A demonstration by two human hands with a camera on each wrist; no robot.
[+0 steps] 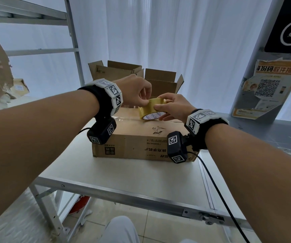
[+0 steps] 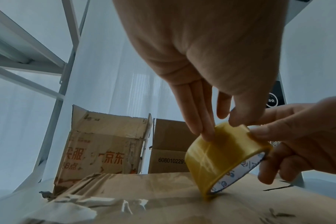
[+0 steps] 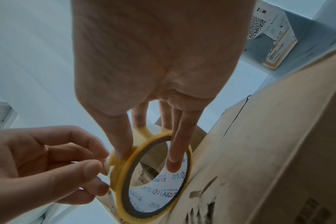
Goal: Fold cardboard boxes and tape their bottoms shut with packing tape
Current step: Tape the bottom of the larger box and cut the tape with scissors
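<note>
White bench (image 1: 123, 174), folded box (image 1: 141, 137) bottom-up on it. Right hand (image 1: 174, 106) grips the tape roll (image 1: 151, 109) on the box, left hand (image 1: 137, 92) pinches its end. Seam looks barely taped, so most's left.

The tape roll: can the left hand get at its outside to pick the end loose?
Probably yes. The left hand already touches the tape roll's outer face, and the right hand leaves that side uncovered.

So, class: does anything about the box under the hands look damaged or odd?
Yes. The cardboard box is worn: its top is torn and crumpled at the left end with old tape peeling, and scuffed near the front edge. Its side print reads upside down.
</note>
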